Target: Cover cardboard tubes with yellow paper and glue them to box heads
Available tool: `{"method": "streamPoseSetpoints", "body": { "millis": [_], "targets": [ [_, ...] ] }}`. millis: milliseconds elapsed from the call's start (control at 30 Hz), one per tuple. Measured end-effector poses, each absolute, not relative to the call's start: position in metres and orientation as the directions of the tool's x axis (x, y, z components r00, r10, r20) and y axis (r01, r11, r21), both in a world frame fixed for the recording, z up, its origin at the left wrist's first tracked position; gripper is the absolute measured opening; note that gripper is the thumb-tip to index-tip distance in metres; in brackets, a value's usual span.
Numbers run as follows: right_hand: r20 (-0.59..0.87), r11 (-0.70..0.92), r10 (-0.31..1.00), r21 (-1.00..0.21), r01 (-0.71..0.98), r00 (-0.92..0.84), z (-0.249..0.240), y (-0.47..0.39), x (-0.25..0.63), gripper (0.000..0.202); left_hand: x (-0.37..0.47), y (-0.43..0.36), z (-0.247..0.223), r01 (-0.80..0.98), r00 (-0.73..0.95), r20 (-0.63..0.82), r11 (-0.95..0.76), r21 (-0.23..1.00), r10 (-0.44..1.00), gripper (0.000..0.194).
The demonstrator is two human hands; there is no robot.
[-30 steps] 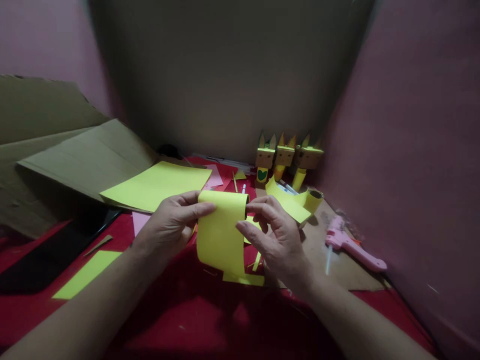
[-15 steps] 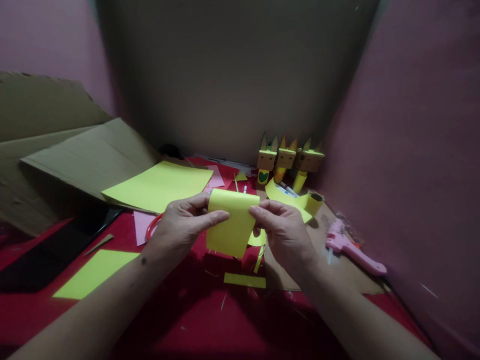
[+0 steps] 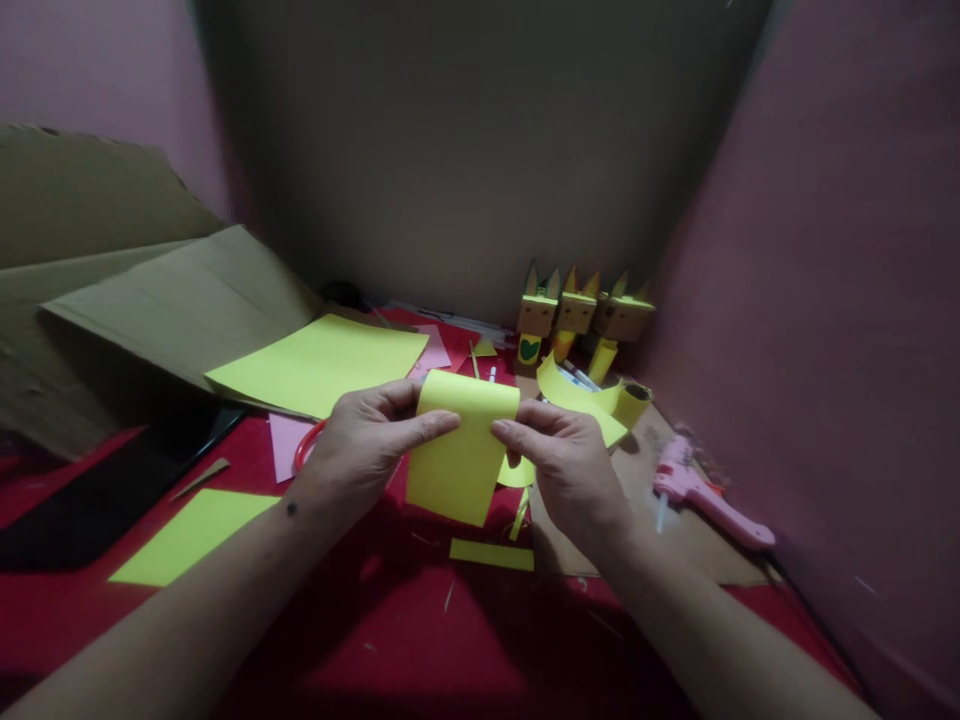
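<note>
A yellow paper piece (image 3: 456, 470) hangs between my hands above the red surface, its top edge curved over. My left hand (image 3: 375, 435) pinches it at the upper left, thumb on the front face and fingers behind. On the upper right, my right hand (image 3: 562, 455) grips it the same way, its thumb pressed on the front. The fingers behind the paper are mostly hidden. Below it lies a narrow yellow strip (image 3: 491, 555). A red ring-shaped handle (image 3: 306, 445) shows beside my left hand.
Cardboard sheets (image 3: 180, 300) and a large yellow sheet (image 3: 322, 365) lie at left, near a black flat object (image 3: 112, 500). Three cardboard figures (image 3: 537, 315) stand at the back. A pink glue gun (image 3: 709, 495) rests on cardboard at right, near a curled yellow strip (image 3: 592, 400).
The lower part of the held paper hangs slightly lower and further left. My right thumb has moved a little inward over its face. The view has shifted slightly.
</note>
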State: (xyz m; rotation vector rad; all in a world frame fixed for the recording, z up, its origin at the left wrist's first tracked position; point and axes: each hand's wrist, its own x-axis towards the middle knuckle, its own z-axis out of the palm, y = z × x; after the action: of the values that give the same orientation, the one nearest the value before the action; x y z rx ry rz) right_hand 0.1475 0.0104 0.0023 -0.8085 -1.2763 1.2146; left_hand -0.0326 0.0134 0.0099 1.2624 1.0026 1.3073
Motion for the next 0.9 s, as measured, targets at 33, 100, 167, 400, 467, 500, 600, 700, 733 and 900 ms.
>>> {"method": "streamPoseSetpoints", "body": {
  "millis": [33,100,167,400,467,500,600,700,733,900],
  "targets": [
    [0.223,0.187,0.968,-0.949,-0.255,-0.118,0.0023,0.0122,0.1482,0.003,-0.0331,0.0138,0.0095,-0.076,0.071,0.157,-0.152,0.985,0.985,0.032],
    [0.137,0.095,0.985,-0.940,-0.327,-0.108,0.0018,0.0162,0.1498,0.007,-0.0337,0.0145,0.0084,0.000,0.069,0.204,-0.204,0.979,0.977,0.030],
    [0.078,0.033,0.991,-0.929,-0.368,-0.110,0.0009,0.0194,0.1515,0.012,-0.0338,0.0151,0.0073,0.045,0.064,0.238,-0.241,0.969,0.969,0.026],
    [0.160,0.115,0.973,-0.960,-0.254,-0.165,-0.0014,0.0148,0.1512,0.014,-0.0359,0.0188,0.0059,-0.130,0.075,0.085,-0.075,0.989,0.993,0.028],
    [0.180,0.145,0.972,-0.965,-0.218,-0.152,-0.0016,0.0129,0.1496,0.011,-0.0363,0.0191,0.0066,-0.162,0.092,0.075,-0.059,0.985,0.993,0.028],
    [0.183,0.150,0.973,-0.965,-0.213,-0.143,-0.0016,0.0127,0.1490,0.009,-0.0362,0.0188,0.0070,-0.162,0.096,0.075,-0.059,0.985,0.993,0.028],
    [0.127,0.081,0.981,-0.954,-0.289,-0.144,-0.0010,0.0143,0.1486,0.009,-0.0353,0.0174,0.0077,-0.077,0.079,0.113,-0.107,0.991,0.990,0.029],
    [-0.023,-0.094,0.985,-0.902,-0.422,-0.171,0.0008,0.0173,0.1494,0.018,-0.0355,0.0175,0.0069,0.069,0.079,0.195,-0.201,0.977,0.978,0.029],
    [-0.075,-0.147,0.982,-0.878,-0.455,-0.173,0.0013,0.0182,0.1496,0.020,-0.0359,0.0181,0.0064,0.097,0.089,0.211,-0.219,0.971,0.973,0.028],
    [-0.219,-0.285,0.957,-0.825,-0.488,-0.189,0.0006,0.0210,0.1503,0.022,-0.0391,0.0212,0.0048,0.047,0.155,0.102,-0.110,0.993,0.983,0.024]
  ]
}}
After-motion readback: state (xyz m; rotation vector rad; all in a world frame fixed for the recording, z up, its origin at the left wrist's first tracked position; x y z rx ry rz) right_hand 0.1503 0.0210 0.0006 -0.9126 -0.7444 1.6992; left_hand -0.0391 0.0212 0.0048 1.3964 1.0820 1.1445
